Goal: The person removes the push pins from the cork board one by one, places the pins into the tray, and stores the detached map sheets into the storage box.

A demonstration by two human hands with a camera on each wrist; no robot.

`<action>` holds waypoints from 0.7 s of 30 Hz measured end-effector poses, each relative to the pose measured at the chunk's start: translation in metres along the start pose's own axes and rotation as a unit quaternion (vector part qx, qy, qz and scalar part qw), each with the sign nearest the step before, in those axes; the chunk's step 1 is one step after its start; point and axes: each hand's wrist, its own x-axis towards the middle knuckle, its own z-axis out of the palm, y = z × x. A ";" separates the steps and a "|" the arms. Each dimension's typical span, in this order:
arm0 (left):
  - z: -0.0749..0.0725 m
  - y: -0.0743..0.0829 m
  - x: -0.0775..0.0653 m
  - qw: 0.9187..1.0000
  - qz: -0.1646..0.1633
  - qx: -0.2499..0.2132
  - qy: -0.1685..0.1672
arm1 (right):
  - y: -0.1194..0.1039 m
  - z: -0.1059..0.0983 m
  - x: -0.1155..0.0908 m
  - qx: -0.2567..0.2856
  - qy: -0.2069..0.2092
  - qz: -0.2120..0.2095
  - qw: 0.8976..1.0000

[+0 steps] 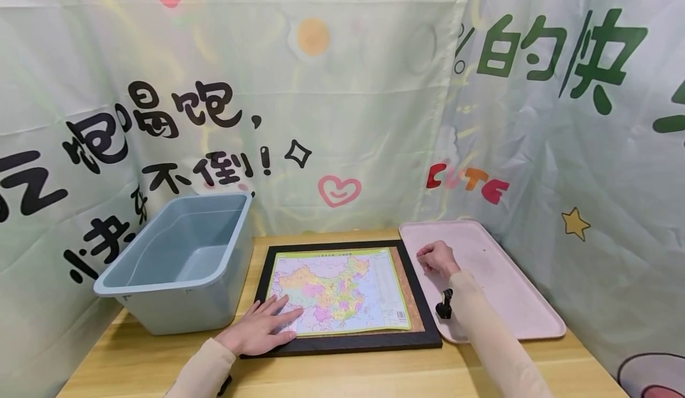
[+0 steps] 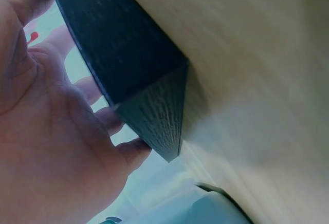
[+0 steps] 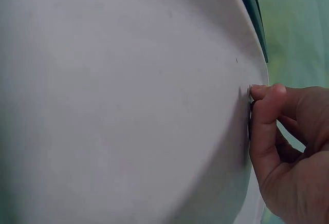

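Observation:
A colorful map (image 1: pixel 326 291) lies on a cork board (image 1: pixel 409 285) with a black frame (image 1: pixel 369 342). My left hand (image 1: pixel 263 326) rests over the board's lower left corner, fingers spread across the map's edge. In the left wrist view the palm (image 2: pixel 56 111) is beside the frame's dark corner (image 2: pixel 128 44). My right hand (image 1: pixel 440 258) is over the left part of a pink tray (image 1: pixel 514 291), thumb and index fingertips together. In the right wrist view a small dark thing (image 3: pixel 251 106) shows by the pinching fingers (image 3: pixel 264 126); its kind is mostly hidden.
A blue-grey plastic bin (image 1: pixel 235 279) stands left of the board on the wooden table (image 1: pixel 342 377). Tiny dark specks lie on the tray. A printed curtain (image 1: pixel 342 118) hangs behind the table and along its sides.

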 end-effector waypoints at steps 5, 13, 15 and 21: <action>-0.002 0.000 -0.001 1.000 0.001 -0.003 -0.005 | -0.001 0.000 0.000 -0.010 0.005 0.005 1.000; 0.005 0.003 -0.003 1.000 0.002 -0.018 0.000 | 0.004 0.000 -0.002 0.017 -0.002 0.003 1.000; 0.007 0.003 -0.003 1.000 0.003 -0.023 -0.004 | 0.005 -0.001 -0.003 0.018 -0.003 0.010 1.000; 0.002 0.003 -0.002 1.000 0.002 -0.015 0.010 | -0.001 0.000 -0.005 0.006 -0.013 -0.008 1.000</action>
